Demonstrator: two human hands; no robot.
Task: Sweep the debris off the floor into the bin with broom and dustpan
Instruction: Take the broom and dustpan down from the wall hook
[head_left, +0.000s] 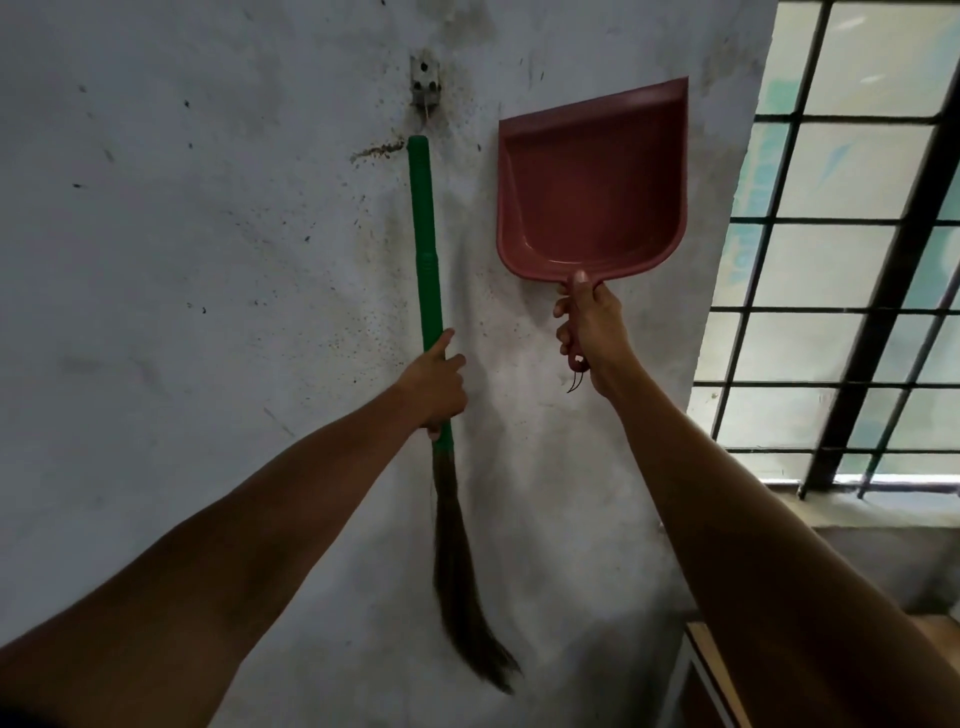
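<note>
We raise both arms to a stained white wall (208, 234), a tool in each hand. Our left hand (436, 387) grips the broom (430, 291) low on its green handle, fingers curled round the shaft and the thumb lying up along it; the handle stands almost upright against the wall, its top end just below a small metal bracket (425, 85) fixed there. Below our fist the brown bristles (460, 587) hang down in a loose tail that curves off to the right at its tip.

Our right hand (587, 332) holds the dustpan (592, 192) by its short handle, fingers wrapped round it and the thumb pressed up toward the neck of the pan. The reddish pan points upward, its open face toward us and its wide lip uppermost, close against the wall just right of the broom; the two tools do not touch. A thin cord loop (576, 382) dangles from the end of the dustpan handle below our hand.

At right, daylight comes through a barred window (852, 260) above a ledge (883, 493). A wooden edge (711, 670) shows in the lower right corner.
</note>
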